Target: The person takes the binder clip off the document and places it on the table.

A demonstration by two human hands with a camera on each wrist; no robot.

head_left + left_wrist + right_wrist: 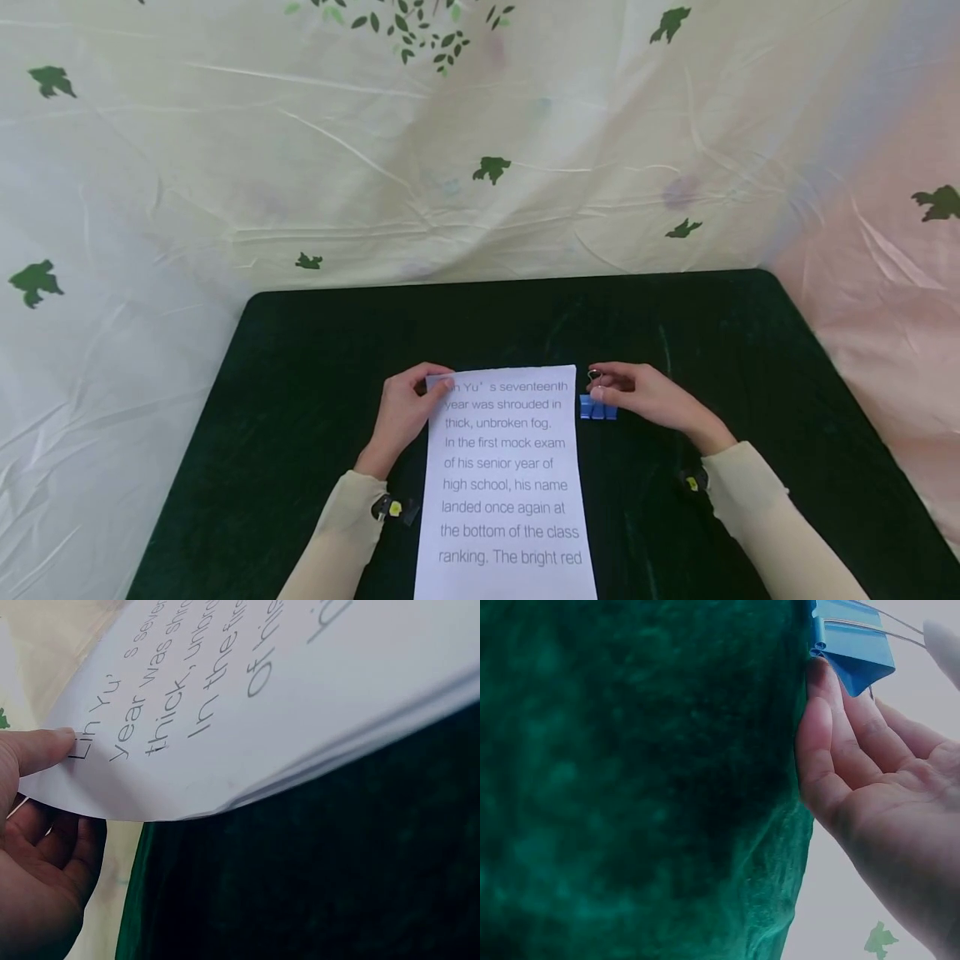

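My left hand (403, 410) pinches the top left corner of a stack of printed paper sheets (506, 496), thumb on the printed face and fingers behind. In the left wrist view, the edge of the sheets (262, 727) shows more than one layer, slightly apart. To the right of the paper, my right hand (660, 398) holds a blue binder clip (597, 408) between thumb and fingers. Its wire handles show in the right wrist view, where the clip (855, 649) sits at the fingertips. A small gap separates clip and paper in the head view.
A dark green cloth covers the table (337, 333). Behind and beside it hangs a pale curtain (360, 183) with leaf prints. Each wrist carries a small dark camera, partly seen at the sleeve cuffs.
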